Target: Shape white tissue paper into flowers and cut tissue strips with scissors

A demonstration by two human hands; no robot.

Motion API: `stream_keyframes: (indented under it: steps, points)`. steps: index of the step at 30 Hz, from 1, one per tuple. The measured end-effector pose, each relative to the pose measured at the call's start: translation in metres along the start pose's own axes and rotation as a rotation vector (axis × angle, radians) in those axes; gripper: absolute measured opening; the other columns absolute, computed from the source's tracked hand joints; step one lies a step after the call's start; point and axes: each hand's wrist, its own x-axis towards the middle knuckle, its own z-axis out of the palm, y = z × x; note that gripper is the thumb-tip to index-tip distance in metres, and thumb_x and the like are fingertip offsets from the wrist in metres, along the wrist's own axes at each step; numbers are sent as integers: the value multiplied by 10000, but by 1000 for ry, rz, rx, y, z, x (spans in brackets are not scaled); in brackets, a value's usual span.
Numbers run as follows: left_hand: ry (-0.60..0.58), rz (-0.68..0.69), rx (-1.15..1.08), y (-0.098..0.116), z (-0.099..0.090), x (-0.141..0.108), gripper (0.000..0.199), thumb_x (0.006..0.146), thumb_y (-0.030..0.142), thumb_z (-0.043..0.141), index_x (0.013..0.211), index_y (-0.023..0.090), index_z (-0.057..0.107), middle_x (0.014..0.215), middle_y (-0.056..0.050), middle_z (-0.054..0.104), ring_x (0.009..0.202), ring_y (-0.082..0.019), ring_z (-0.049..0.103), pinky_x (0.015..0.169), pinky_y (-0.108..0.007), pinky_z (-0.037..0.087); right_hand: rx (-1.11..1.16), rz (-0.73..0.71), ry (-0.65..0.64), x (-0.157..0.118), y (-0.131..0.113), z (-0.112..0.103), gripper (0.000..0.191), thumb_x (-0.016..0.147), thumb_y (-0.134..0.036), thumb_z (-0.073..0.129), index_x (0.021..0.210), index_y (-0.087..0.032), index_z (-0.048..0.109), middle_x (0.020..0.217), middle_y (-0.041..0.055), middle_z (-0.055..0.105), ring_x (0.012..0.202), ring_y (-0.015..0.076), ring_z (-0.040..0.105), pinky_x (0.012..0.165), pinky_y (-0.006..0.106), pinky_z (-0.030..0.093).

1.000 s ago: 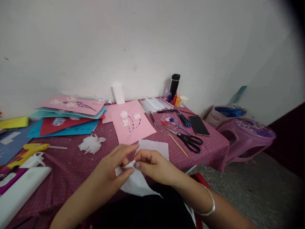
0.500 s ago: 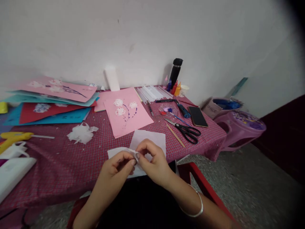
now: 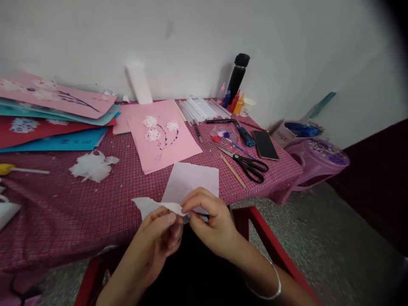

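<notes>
Paper in hands white, wavy-edged, left corner pointed.

Pale wall, speckled floor, pink plastic stool

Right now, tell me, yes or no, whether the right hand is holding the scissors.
No, the scissors lie on the checked tablecloth, while the right hand pinches white paper.

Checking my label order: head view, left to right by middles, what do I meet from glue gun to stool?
Glue gun → crumpled paper → left hand → right hand → scissors → phone → stool. Held paper left out: it overlaps both hands.
</notes>
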Motion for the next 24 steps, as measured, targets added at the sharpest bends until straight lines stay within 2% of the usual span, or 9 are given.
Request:
stream_keyframes:
  steps: [5,9,13,16,21,24]
  points:
    - [39,3,39,-3,-1,6,210,623,294,725,594,151,574,485,40,490,390,-44,352,374,-169,204,13,30,-17,0,4,0,246,762,17,492,822,-190,611,798,20,621,766,131,588,697,257,472]
    - [50,1,64,0,-2,5,232,604,343,717,586,144,598,451,44,462,377,-45,339,360,-168,181,8,33,-17,-1,5,-1,241,766,18,483,820,-180,611,795,25,622,765,129,589,692,250,467]
    - [53,-20,50,2,-9,3,301,611,425,715,609,141,617,505,27,504,392,-47,357,361,-174,213,-8,29,-19,-3,4,-1,257,753,21,477,824,-186,612,803,20,621,763,126,592,680,240,466]
    - [48,-22,63,0,-12,3,276,635,399,707,615,139,615,478,37,489,374,-39,341,358,-170,196,-8,35,-37,-3,2,0,265,746,22,475,822,-190,614,793,16,622,753,125,593,681,240,468]
    - [108,-10,93,0,-5,5,337,561,369,757,499,159,502,413,63,436,337,-20,285,346,-164,159,-2,79,-45,-1,-1,3,264,732,14,474,826,-192,611,764,5,619,710,119,583,649,230,465]
    - [132,24,102,3,-2,4,341,546,368,771,489,158,509,413,63,446,334,-19,298,345,-160,184,-7,113,-39,-1,0,5,205,754,-27,503,829,-188,607,756,3,611,698,119,579,640,228,467]
